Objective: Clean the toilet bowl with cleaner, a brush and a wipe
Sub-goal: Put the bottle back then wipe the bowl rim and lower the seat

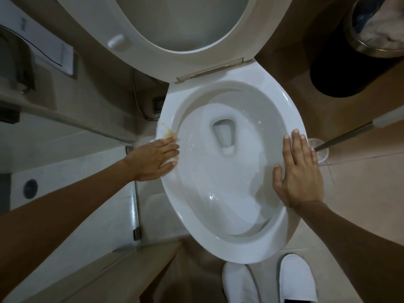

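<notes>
A white toilet bowl fills the middle, its seat and lid raised. My left hand lies flat on the left rim, pressing a white wipe whose edge shows under the fingers. A yellow-brown stain marks the rim just above that hand. My right hand rests flat on the right rim with fingers spread and nothing in it. A toilet brush with a metal handle stands in a clear holder just right of the bowl. No cleaner bottle is in view.
A black bin with a steel rim stands at the top right. A hose and a floor drain lie left of the bowl. A glass partition with metal clips runs along the left. White slippers show below.
</notes>
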A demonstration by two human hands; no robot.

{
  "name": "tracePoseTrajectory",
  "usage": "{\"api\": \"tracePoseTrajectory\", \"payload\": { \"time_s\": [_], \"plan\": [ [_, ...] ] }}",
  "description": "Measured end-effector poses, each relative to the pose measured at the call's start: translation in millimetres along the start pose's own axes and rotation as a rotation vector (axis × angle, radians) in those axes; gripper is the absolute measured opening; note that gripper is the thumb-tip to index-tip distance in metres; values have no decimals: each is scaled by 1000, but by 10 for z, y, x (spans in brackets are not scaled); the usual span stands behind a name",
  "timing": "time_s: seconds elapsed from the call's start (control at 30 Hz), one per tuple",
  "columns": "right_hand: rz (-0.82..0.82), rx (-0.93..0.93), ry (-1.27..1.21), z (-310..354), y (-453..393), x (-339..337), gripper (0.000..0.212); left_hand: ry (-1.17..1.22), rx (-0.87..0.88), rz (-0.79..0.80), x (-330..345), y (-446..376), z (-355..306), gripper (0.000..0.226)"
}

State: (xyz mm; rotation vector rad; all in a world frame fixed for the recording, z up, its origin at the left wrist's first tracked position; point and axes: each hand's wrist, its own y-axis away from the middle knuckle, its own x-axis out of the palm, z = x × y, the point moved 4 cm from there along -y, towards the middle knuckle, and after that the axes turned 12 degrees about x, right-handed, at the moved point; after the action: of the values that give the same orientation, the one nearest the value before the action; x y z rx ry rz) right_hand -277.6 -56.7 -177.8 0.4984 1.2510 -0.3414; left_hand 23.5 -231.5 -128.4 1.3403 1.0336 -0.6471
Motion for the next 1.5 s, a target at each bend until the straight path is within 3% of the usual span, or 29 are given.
{"api": "tracePoseTrajectory", "payload": {
  "time_s": [0.2,0.37,0.47,0.7,0.77,0.93,1.17,1.5],
  "plan": [
    [-14,7,-32,0,-6,-3,72,-199,141,91,-144,-215,218,75],
    [-13,8,-20,-4,-7,1,72,-269,32,239,-186,-489,516,82],
    [-6,9,-17,-5,-9,7,72,-219,-20,207,-141,-503,517,87],
    [6,18,-32,0,-12,4,72,-205,8,144,-79,-365,422,77],
    [7,21,-37,4,-10,1,73,-349,6,237,-131,-445,529,69],
    [2,21,-45,11,-15,-6,72,-649,30,301,-329,-847,734,55],
    [3,30,-40,4,-21,3,72,-807,38,395,-504,-1302,750,57],
    [-6,37,-41,7,-18,5,71,-822,-18,327,-534,-1219,745,64]
  ]
}}
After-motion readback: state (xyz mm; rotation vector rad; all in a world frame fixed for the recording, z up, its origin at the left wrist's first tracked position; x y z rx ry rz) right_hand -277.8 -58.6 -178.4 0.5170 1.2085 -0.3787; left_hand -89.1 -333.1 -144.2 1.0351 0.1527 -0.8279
